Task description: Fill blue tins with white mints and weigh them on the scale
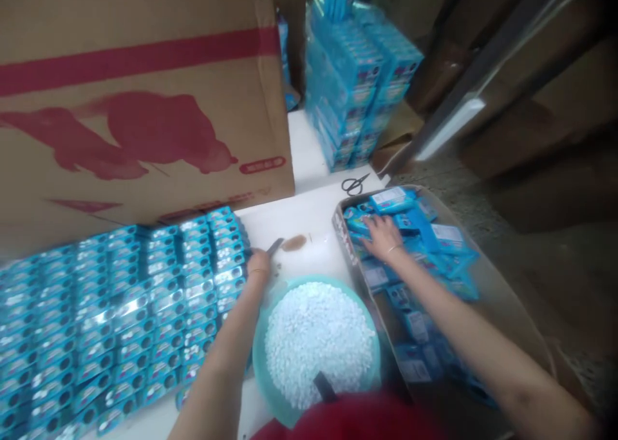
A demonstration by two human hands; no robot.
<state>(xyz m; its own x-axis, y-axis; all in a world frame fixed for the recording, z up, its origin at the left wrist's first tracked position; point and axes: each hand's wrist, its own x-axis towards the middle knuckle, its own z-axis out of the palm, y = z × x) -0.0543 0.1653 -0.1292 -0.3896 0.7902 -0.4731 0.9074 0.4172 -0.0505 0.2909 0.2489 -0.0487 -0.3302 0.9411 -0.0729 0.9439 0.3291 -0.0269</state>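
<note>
My right hand (383, 235) reaches into an open cardboard carton (348, 237), its fingers spread over a blue packet (356, 221). Other blue packets (447, 237) lie jumbled around it. My left hand (259, 263) is at the right edge of rows of small blue boxes (193, 288) with round dark holes in their ends. A dark flat strip (275, 247) juts out beside that hand; whether it is held I cannot tell, since the fingers are hidden and blurred. Between my arms stands a green basin (259, 350) full of white pellets (316, 337), with a dark piece (324, 386) lying on them.
A big brown carton (145, 60) with red print stands behind the rows. Black scissors (355, 185) and a brown patch (294, 242) are on the white table (309, 214). Stacked blue boxes (345, 86) rise at the back, near a slanting grey post (463, 86).
</note>
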